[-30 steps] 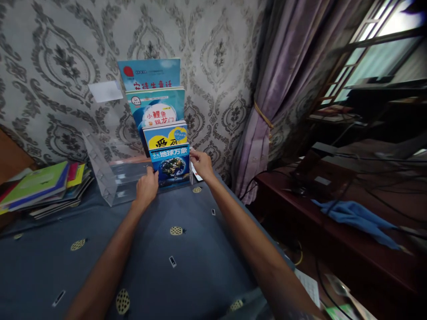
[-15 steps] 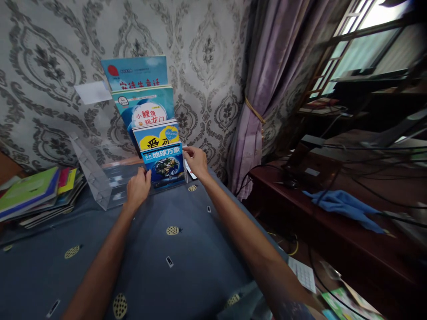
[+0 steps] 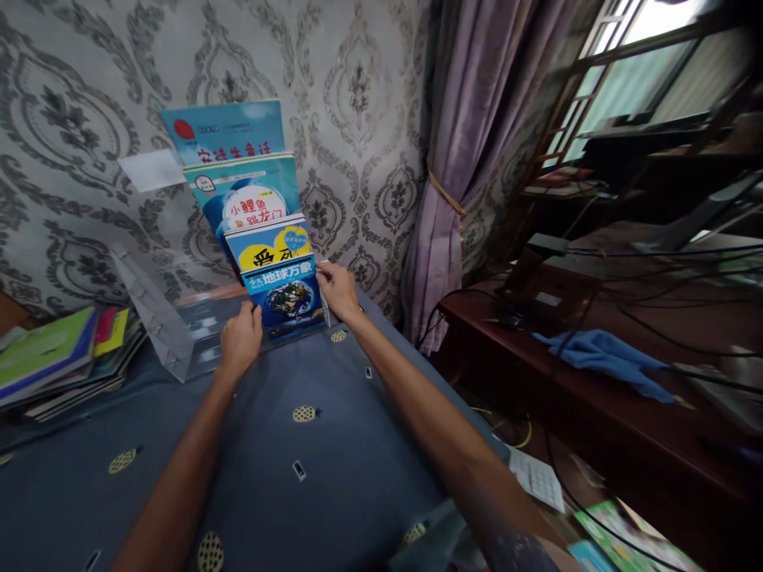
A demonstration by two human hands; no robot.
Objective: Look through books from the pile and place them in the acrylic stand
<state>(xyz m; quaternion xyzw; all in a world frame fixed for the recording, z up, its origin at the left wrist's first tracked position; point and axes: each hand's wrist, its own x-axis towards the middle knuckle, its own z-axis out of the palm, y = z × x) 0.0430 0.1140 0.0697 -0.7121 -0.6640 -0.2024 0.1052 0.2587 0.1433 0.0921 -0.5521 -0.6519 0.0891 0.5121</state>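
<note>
The person's arms are uncovered. The left forearm (image 3: pixel 179 477) and the right forearm (image 3: pixel 417 405) run bare from the wrists back to the bottom edge of the picture. The left hand (image 3: pixel 240 343) and the right hand (image 3: pixel 337 290) are bare as well. A dark mottled patch (image 3: pixel 516 554) sits high on the right arm, either a sleeve hem or a marking.

Glossy paper, clear plastic, matt cloth
I see a slick paper cover on the front book (image 3: pixel 286 295); the rack (image 3: pixel 156 316) is smooth clear plastic (acrylic-looking), the tablecloth (image 3: pixel 334 477) matt cloth.
</note>
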